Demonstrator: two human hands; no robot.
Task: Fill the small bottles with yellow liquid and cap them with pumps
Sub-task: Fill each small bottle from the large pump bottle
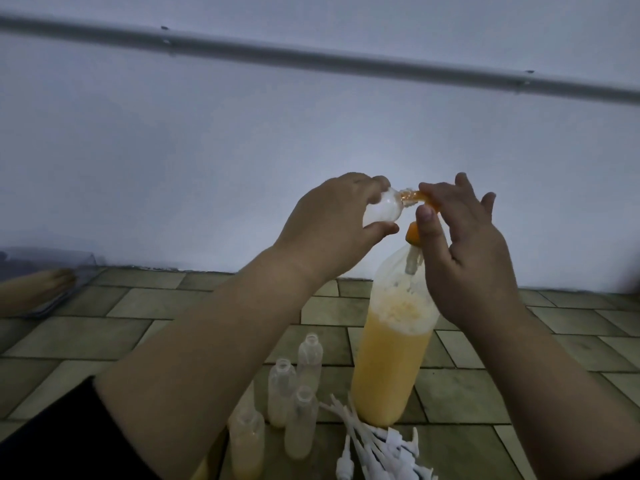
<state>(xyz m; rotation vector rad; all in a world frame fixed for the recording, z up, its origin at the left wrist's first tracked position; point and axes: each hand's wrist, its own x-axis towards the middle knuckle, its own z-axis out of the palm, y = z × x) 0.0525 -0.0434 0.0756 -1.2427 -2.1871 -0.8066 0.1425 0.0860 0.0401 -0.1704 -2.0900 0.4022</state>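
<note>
Left hand [325, 216] grips a small bottle [140, 213]; right hand [464, 237] pinches the orange nozzle [427, 199] at its mouth. Keep them aligned, squeeze slowly.

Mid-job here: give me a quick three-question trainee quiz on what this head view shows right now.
1. True or false: the large bottle of yellow liquid stands upright on the tiled floor.
2. Which hand grips the small bottle raised in the air? A) left hand B) right hand
3. What lies on the floor in front of the large bottle, beside the standing small bottles?

Key: 1. True. 2. A. 3. A pile of white pumps.
</note>
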